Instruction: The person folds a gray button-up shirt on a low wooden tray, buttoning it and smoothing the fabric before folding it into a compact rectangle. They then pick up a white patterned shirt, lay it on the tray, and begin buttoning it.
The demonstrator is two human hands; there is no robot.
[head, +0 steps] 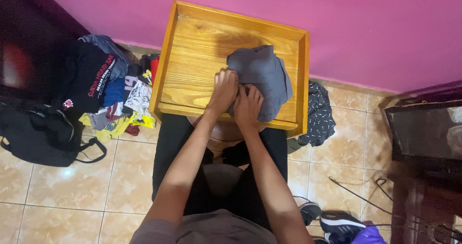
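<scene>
"Starting with the biggest thing, what filled the view?"

"A pink wall [337, 27] stood behind a tiled floor [62, 186], and a wooden tray [202, 47] with raised rims rested over the person's lap."

"And what lay around it?"

"A heap of mixed clothes [108, 87] sat on the floor to the person's left, with a black backpack [38, 133] just beside it. A dark spotted garment [320, 114] lay on the floor at the tray's right edge, and shoes [337, 222] sat near the person's right leg."

"What were the hands doing?"

"A grey garment [264, 75], bunched up, lay in the tray's near right part. The left hand [224, 90] and right hand [248, 107] sat side by side, touching, both curled closed on its near edge."
</scene>
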